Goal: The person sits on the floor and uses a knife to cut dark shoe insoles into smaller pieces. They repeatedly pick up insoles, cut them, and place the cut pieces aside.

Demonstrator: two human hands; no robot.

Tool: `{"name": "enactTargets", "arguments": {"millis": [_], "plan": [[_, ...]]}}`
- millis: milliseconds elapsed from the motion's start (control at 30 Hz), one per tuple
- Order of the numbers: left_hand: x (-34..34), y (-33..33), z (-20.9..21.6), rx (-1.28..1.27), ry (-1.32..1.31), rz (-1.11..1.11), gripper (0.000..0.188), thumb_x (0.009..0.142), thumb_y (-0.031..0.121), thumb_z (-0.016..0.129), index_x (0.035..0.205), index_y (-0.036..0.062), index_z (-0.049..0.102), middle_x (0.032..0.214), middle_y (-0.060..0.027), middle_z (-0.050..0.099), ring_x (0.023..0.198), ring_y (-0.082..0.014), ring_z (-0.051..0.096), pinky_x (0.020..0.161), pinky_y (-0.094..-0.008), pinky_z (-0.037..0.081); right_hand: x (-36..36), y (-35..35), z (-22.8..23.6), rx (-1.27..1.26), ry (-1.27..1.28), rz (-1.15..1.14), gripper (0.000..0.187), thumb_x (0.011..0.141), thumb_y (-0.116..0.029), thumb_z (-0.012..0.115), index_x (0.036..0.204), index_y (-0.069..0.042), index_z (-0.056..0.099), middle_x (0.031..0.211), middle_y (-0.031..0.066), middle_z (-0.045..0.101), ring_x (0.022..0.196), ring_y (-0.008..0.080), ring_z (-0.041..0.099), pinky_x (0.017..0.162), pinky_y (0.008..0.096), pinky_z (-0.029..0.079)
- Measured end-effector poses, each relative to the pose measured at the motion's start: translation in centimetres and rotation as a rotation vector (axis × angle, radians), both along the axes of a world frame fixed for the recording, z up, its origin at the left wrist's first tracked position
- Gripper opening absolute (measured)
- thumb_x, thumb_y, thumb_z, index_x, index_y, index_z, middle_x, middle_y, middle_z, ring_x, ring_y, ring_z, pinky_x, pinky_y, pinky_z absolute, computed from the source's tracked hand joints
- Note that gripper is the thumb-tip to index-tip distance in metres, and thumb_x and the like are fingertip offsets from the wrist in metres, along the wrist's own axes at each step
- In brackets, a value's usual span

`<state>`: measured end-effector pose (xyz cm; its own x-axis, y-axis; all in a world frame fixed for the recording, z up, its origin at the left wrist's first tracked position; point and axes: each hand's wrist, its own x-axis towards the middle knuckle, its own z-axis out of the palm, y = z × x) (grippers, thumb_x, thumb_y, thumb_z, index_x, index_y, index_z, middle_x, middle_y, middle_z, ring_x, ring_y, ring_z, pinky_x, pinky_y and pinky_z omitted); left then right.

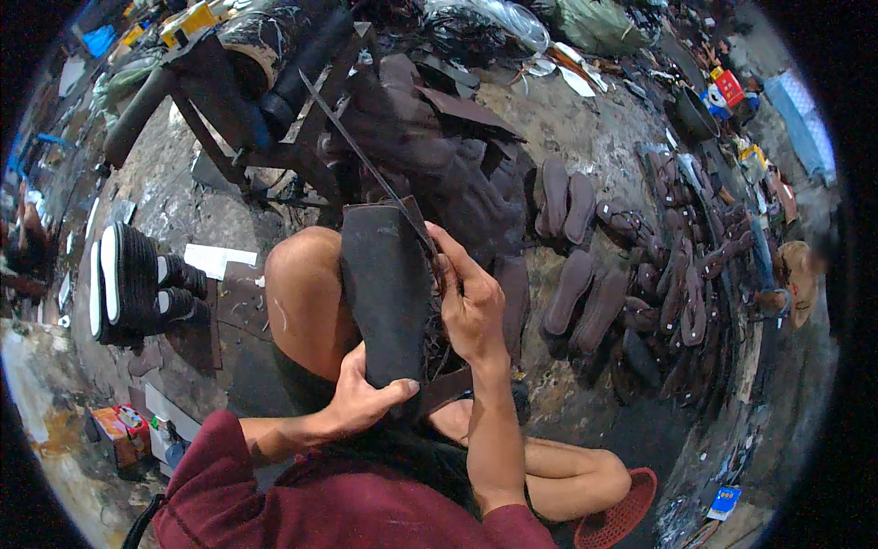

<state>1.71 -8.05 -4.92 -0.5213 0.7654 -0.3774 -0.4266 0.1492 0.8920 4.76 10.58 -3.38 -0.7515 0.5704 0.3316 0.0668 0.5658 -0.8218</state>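
Note:
A dark grey shoe sole blank [384,274] lies along my bent knee, its wide end away from me. My left hand [370,393] grips its near end, thumb on top and fingers underneath. At the sole's right edge, my right hand [471,297] is closed around the lower end of a long, narrow knife [352,142]. The blade slants up and left past the sole's far right corner, its tip standing well beyond it. What there is of the knife's handle is hidden in my fingers.
Brown soles [572,284] and strapped sandals [677,284] lie on the floor to the right. Beyond my knee is a heap of dark brown sheets [430,137], beside a metal stand [265,119]. A stack of black, white-edged soles [128,284] stands at left.

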Motion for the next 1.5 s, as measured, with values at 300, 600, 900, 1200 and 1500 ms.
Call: {"name": "enactTargets", "arguments": {"millis": [300, 600, 900, 1200, 1500], "plan": [[-6.6, -0.6, 4.2, 0.132, -0.217, 0.008, 0.028, 0.093, 0.02, 0.065, 0.112, 0.0003, 0.06, 0.099, -0.0059, 0.067, 0.087, -0.0122, 0.063, 0.081, -0.0291, 0.052, 9.2, -7.2, -0.2, -0.35, 0.0, 0.071, 0.032, 0.095, -0.013, 0.054, 0.126, -0.008, 0.062, 0.08, 0.0104, 0.058, 0.066, 0.0241, 0.053, 0.065, 0.0338, 0.045], [-5.8, -1.3, 5.7, 0.023, -0.165, -0.299, 0.025, 0.088, 0.019, 0.07, 0.104, -0.0004, 0.068, 0.096, -0.0043, 0.069, 0.084, -0.0117, 0.064, 0.077, -0.0279, 0.052, 21.7, -5.8, -0.4, -0.172, -0.35, 0.177, 0.034, 0.091, -0.008, 0.052, 0.124, -0.003, 0.057, 0.085, 0.0074, 0.057, 0.081, 0.0228, 0.053, 0.068, 0.0315, 0.043], [-2.2, 1.1, 7.5, -0.061, -0.009, -0.576, 0.03, 0.081, 0.022, 0.079, 0.102, 0.0017, 0.071, 0.092, -0.0034, 0.071, 0.086, -0.0103, 0.061, 0.08, -0.0275, 0.048, 17.6, -1.5, 6.3, 0.013, -0.417, 0.247, 0.036, 0.078, -0.01, 0.07, 0.114, -0.011, 0.068, 0.078, 0.0072, 0.063, 0.062, 0.0268, 0.06, 0.057, 0.0376, 0.05], [-2.0, 3.5, 5.9, -0.105, -0.087, -0.961, 0.044, 0.094, 0.027, 0.064, 0.128, 0.0009, 0.055, 0.116, -0.0062, 0.062, 0.106, -0.0147, 0.054, 0.093, -0.0317, 0.043, 14.6, -0.3, 7.4, -0.084, -0.594, 0.436, 0.04, 0.088, -0.009, 0.061, 0.128, -0.012, 0.06, 0.09, 0.0066, 0.065, 0.071, 0.0261, 0.064, 0.061, 0.0365, 0.052], [-3.2, -0.2, 1.9, 0.18, -0.335, -0.798, 0.052, 0.089, 0.031, 0.071, 0.125, -0.0041, 0.057, 0.116, -0.0062, 0.063, 0.109, -0.0143, 0.055, 0.096, -0.0312, 0.044, 18.1, -5.5, 2.1, -1.121, -0.018, -0.159, 0.047, 0.096, -0.01, 0.054, 0.141, -0.003, 0.042, 0.103, 0.0049, 0.061, 0.09, 0.0163, 0.06, 0.081, 0.027, 0.049]]}}
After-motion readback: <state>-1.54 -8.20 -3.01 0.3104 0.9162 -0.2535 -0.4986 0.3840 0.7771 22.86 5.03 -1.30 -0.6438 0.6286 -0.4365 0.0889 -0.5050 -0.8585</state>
